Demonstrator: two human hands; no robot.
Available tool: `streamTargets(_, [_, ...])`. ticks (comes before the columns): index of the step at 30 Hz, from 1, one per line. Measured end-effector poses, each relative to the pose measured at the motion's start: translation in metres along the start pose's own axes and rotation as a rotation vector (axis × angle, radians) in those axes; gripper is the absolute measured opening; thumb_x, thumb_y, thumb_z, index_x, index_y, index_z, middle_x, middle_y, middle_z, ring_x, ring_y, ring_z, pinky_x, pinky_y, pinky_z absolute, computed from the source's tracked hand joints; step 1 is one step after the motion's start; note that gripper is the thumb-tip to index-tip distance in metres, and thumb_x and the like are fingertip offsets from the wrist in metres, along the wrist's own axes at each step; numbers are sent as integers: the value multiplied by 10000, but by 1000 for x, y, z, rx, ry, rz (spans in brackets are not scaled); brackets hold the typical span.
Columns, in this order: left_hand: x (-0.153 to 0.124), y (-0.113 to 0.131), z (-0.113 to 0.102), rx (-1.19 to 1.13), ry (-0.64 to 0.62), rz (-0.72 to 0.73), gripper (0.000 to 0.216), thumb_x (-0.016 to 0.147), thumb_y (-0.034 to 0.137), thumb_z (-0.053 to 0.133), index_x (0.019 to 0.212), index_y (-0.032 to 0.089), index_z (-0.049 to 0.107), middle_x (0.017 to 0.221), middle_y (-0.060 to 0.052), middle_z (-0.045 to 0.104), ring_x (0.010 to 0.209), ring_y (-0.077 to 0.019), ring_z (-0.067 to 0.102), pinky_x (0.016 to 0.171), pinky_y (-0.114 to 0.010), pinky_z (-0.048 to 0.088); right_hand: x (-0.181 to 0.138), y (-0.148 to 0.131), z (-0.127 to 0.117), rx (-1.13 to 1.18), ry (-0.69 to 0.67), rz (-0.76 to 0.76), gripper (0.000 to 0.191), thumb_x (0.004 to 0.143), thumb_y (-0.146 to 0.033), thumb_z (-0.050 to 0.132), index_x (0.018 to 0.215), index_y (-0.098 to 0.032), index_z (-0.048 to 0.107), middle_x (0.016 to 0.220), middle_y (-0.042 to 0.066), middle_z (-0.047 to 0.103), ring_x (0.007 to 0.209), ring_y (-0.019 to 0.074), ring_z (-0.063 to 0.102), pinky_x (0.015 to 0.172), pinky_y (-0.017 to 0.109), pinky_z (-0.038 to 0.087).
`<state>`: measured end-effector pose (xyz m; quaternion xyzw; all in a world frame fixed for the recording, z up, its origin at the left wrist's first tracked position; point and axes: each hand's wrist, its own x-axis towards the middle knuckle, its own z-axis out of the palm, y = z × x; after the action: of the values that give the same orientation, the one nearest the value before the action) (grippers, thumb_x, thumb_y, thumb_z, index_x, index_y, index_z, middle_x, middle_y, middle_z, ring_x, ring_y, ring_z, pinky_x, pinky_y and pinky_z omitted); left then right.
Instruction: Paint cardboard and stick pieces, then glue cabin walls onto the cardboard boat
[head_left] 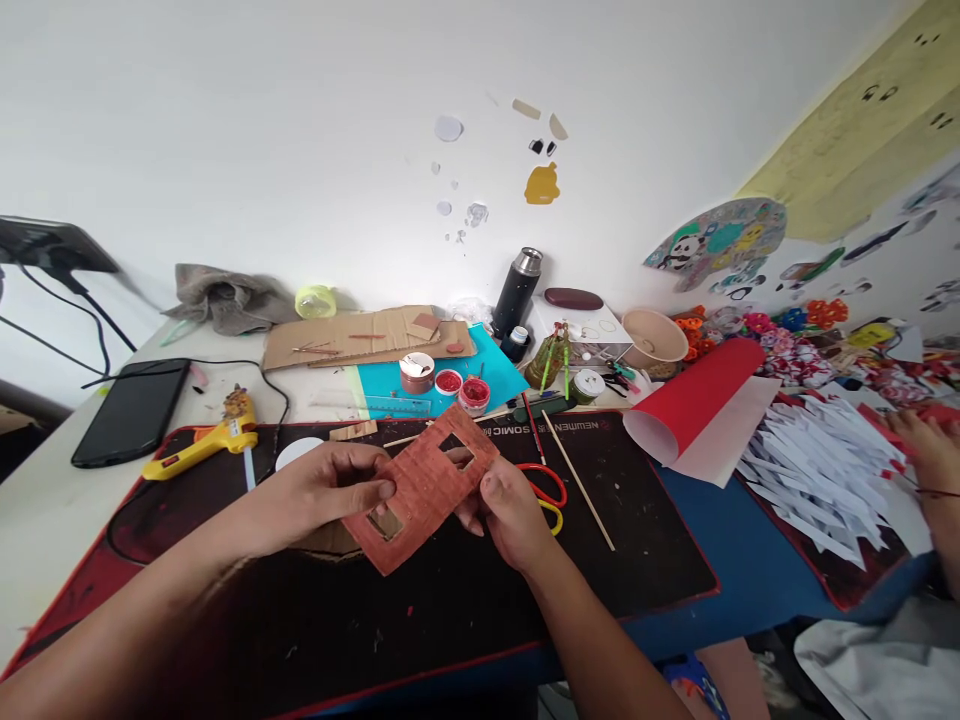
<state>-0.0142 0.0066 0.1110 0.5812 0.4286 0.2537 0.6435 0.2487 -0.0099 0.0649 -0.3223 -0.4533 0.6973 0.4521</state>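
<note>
Both hands hold a red-painted cardboard piece (427, 485) with two rectangular cut-outs, tilted above the dark desk mat (450, 620). My left hand (330, 490) pinches its left edge, thumb on the painted face. On its right edge my right hand (510, 505) is closed, with the thumb at the upper corner; some of its fingers are behind the card. Just right of that hand lie scissors (551, 485) with red and yellow handles, partly covered by it. A brown cardboard piece (330, 550) rests on the mat, mostly hidden under my left hand and the painted card.
A yellow glue gun (202, 448) and a phone (131, 410) lie at left. Red paint pots (474, 393) sit on blue paper (390, 385) behind the card. A black flask (517, 290) stands near the wall. Rolled red paper (697, 400), paper strips (817, 470) and another person's hand (926, 445) are at right.
</note>
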Motion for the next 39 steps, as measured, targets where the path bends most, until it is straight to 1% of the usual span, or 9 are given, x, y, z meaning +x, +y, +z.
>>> streamTargets(4, [3,-1,2,-57,-13,-40,373,890,609,841,949,242,870,900,-60,820,831,-247,732,777,-320,585,-2,6,4,-26,24,91,565,846,-718,872,901,-181,707,589,-15,627,468,121,536,424,230,364])
streamTargets(9, [4,-19,23,-480,106,33,663,799,709,887,1237,215,831,1260,-160,818,1157,-357,750,1003,-437,601,2,9,12,63,247,56,564,847,-692,879,742,-195,634,483,-44,557,409,98,487,399,212,294])
streamTargets(12, [6,-27,43,-637,139,66,632,748,603,975,1223,212,833,1171,-143,834,1036,-305,765,932,-384,607,6,10,18,111,317,26,605,798,-715,909,712,-193,617,495,-47,552,407,84,466,390,200,266])
streamTargets(16, [13,-22,62,-736,245,94,384,726,458,1032,939,189,859,873,-59,814,793,-187,712,805,-276,586,6,17,27,125,302,-9,605,815,-717,901,716,-175,651,577,-21,608,430,66,445,397,192,265])
streamTargets(18, [16,-17,64,-733,287,87,376,731,449,1028,932,175,866,898,-73,833,837,-210,737,843,-294,595,4,20,28,114,250,-18,591,836,-712,889,745,-163,692,621,-3,639,435,65,449,395,196,272])
streamTargets(21, [17,-11,59,-698,342,46,434,721,449,1030,1021,173,883,1072,-120,870,1017,-293,784,969,-368,600,2,20,21,124,186,-36,573,833,-715,894,906,-159,776,687,11,670,477,91,506,403,203,321])
streamTargets(24, [13,-11,51,-643,309,-7,474,699,414,1044,1080,179,889,1139,-135,873,1114,-346,788,1029,-424,595,1,13,9,152,191,-60,588,822,-702,913,1049,-170,801,764,28,702,563,124,569,429,210,393])
streamTargets(32, [10,-13,45,-620,162,-80,507,738,430,1020,1151,170,881,1163,-155,874,1093,-362,811,1038,-457,607,1,8,0,106,150,22,433,760,-520,1011,848,-163,783,663,-10,671,507,107,554,437,223,462])
streamTargets(39, [8,-15,48,-735,67,-137,513,695,388,1032,1130,159,886,1083,-161,881,1038,-355,824,907,-392,630,-6,10,7,232,115,79,405,724,-464,1041,866,-156,819,667,-5,690,517,107,582,409,193,458])
